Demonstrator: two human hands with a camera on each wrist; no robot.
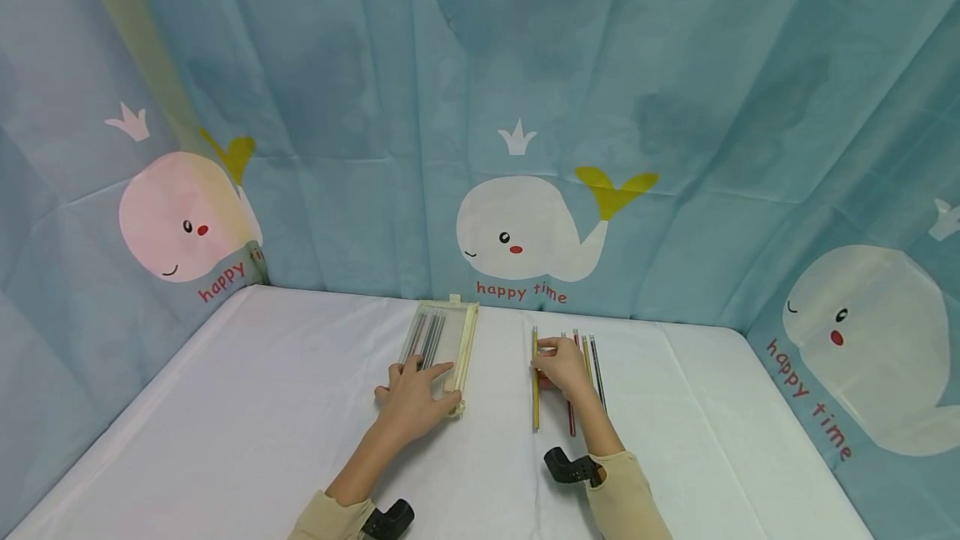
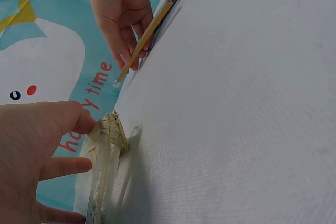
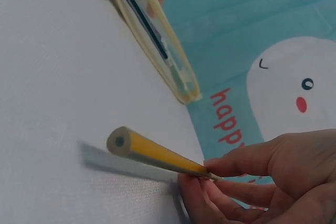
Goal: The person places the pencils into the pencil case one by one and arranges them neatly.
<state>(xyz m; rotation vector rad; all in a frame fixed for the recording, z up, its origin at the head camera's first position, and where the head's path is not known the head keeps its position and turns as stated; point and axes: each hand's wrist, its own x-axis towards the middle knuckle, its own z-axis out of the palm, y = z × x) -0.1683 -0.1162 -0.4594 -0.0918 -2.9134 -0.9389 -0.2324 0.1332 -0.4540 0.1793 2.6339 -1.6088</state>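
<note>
My left hand [image 1: 415,397], fingers spread, rests on the near part of a clear pencil case [image 1: 454,340] with a cream zipped edge. In the left wrist view its thumb [image 2: 79,118] touches the case beside the zipper pull. Several dark pencils [image 1: 431,336] show through the case's clear face. To the right, my right hand [image 1: 564,369] pinches a yellow pencil [image 1: 536,407] between thumb and fingers; the right wrist view shows the flat end of this pencil [image 3: 131,144] tilted over the white cloth.
Several more pencils, among them a red one [image 1: 572,423] and a dark one [image 1: 597,369], lie side by side under and beyond my right hand. A white cloth [image 1: 247,423] covers the table. Blue curtains [image 1: 375,215] with printed whales stand behind it and at both sides.
</note>
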